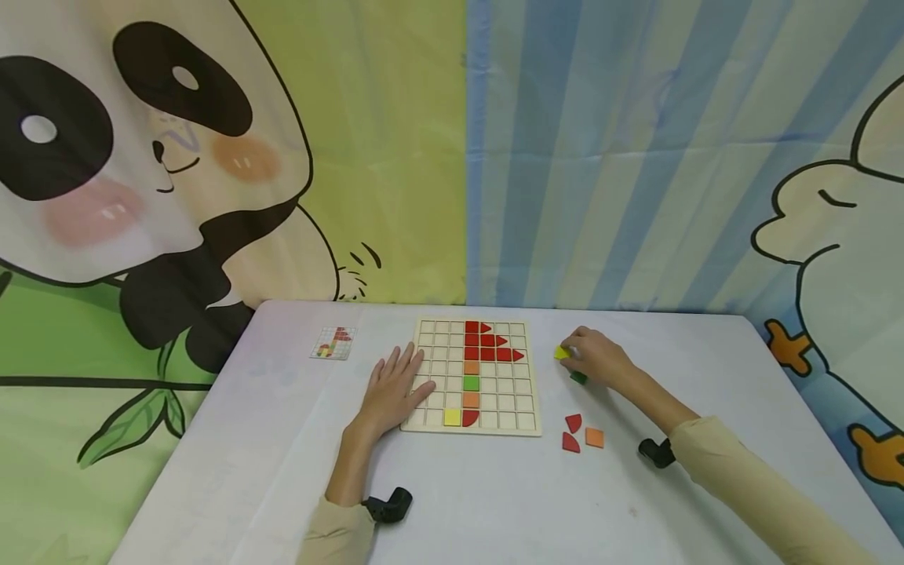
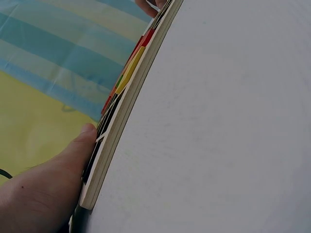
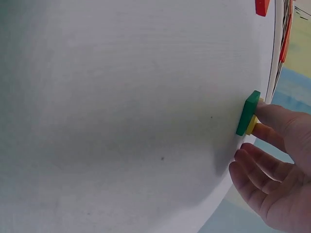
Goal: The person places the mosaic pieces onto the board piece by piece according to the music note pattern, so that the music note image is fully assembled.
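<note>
A wooden grid board [image 1: 431, 400] lies on the table, with red squares and triangles, orange squares, a green square [image 1: 471, 383], a yellow square [image 1: 452, 417] and a red quarter-circle [image 1: 469, 418] in its cells. My left hand [image 1: 392, 390] rests with spread fingers on the board's left edge, its thumb [image 2: 86, 133] lying over the rim. Right of the board, my right hand [image 1: 596, 357] pinches a yellow piece [image 1: 562, 352] between thumb and forefinger, its shape partly hidden. A green piece [image 3: 248, 113] lies close by, partly under the hand in the head view.
Two loose red quarter-circles [image 1: 570, 442] and an orange square [image 1: 594, 437] lie right of the board's lower corner. A small printed pattern card [image 1: 334, 343] is at the back left of the white table [image 1: 480, 502]. Printed curtains [image 1: 395, 157] hang behind.
</note>
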The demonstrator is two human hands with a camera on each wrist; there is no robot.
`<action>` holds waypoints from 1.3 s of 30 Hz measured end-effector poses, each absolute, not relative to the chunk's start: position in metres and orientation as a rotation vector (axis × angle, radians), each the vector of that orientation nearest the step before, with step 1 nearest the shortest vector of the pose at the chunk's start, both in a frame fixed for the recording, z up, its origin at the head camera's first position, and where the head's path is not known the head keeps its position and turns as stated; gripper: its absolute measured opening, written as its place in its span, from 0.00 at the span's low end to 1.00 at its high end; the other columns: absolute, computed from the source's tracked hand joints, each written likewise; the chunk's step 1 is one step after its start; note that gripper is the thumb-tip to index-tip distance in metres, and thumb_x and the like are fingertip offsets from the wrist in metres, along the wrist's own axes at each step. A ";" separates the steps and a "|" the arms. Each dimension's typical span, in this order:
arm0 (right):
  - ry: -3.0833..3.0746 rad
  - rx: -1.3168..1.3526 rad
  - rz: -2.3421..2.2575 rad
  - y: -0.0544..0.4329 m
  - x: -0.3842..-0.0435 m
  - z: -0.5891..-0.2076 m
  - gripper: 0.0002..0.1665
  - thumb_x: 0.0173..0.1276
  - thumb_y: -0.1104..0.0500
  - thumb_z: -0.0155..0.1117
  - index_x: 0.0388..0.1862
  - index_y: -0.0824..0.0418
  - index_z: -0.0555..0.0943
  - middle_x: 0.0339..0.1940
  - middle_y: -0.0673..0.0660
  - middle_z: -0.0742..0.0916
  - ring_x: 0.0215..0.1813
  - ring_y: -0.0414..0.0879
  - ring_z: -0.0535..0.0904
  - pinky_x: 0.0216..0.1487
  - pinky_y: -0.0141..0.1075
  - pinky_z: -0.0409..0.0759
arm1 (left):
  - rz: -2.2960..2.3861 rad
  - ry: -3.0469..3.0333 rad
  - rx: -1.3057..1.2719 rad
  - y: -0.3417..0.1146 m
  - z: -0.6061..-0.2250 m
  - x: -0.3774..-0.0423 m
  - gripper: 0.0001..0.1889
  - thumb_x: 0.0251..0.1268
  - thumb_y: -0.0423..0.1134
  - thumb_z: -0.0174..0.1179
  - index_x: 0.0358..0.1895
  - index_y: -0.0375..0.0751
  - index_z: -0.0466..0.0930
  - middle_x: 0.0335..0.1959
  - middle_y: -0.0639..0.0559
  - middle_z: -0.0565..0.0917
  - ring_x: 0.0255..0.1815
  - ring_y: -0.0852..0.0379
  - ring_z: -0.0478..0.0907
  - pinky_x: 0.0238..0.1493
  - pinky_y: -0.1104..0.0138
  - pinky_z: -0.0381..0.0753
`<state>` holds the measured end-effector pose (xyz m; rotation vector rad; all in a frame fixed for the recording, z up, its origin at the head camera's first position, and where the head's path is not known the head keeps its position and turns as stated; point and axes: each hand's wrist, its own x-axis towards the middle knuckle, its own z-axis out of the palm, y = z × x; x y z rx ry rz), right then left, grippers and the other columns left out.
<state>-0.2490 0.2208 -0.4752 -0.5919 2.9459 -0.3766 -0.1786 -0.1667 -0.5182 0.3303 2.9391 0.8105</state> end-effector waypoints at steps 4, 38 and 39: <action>2.967 -0.579 -0.380 0.220 -0.248 -0.477 0.20 0.69 0.58 0.73 0.55 0.67 0.87 0.53 0.65 0.85 0.54 0.60 0.82 0.56 0.52 0.85 | 0.810 2.940 0.329 -0.167 -0.518 -0.179 0.40 0.78 0.59 0.52 0.83 0.41 0.54 0.86 0.43 0.50 0.88 0.39 0.39 0.83 0.40 0.37; 2.695 -1.351 -0.342 0.055 -0.195 -0.456 0.08 0.70 0.58 0.71 0.29 0.56 0.88 0.23 0.46 0.80 0.27 0.36 0.66 0.26 0.25 0.65 | 0.754 2.934 0.332 -0.168 -0.518 -0.181 0.40 0.79 0.62 0.50 0.84 0.44 0.54 0.87 0.44 0.48 0.88 0.40 0.39 0.84 0.41 0.37; 2.698 -1.342 -0.328 0.054 -0.195 -0.456 0.09 0.70 0.59 0.70 0.27 0.55 0.87 0.22 0.45 0.78 0.26 0.36 0.65 0.25 0.25 0.64 | 0.752 2.935 0.332 -0.168 -0.518 -0.181 0.40 0.79 0.62 0.50 0.84 0.44 0.54 0.87 0.44 0.48 0.88 0.40 0.39 0.84 0.41 0.37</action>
